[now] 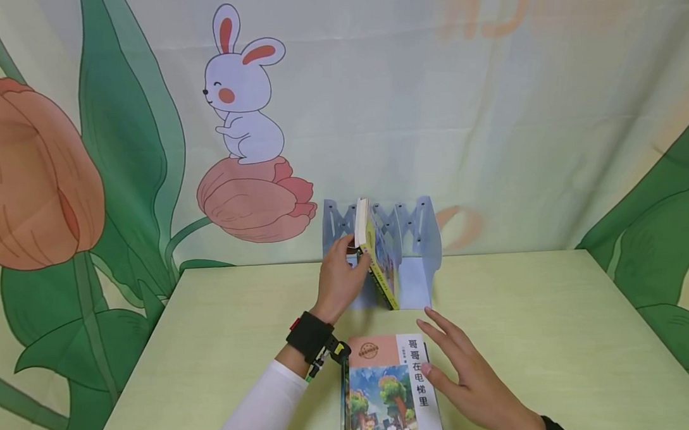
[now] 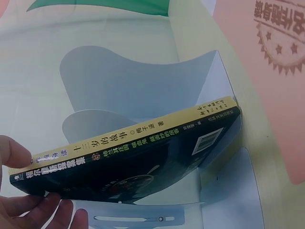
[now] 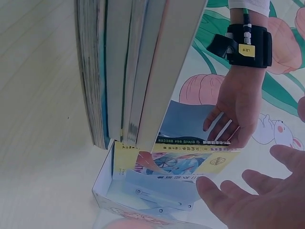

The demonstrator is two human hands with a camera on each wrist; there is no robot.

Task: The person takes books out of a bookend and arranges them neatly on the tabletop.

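My left hand holds two thin books at their upper end, the thumb on the spine side and the fingers on the dark cover. One book has a yellow spine; the other is a black book with a barcode. They lean at a tilt inside a light-blue expandable book stand, their lower end at its base. Open with spread fingers, my right hand hovers beside a stack of books. The top one has a pink, white and illustrated cover. Whether its fingertips touch the stack, I cannot tell.
The pale table carries the stand near its back edge and the stack in front of it. Behind hangs a cloth backdrop printed with a rabbit and tulips. A black strap with a small device wraps the left wrist.
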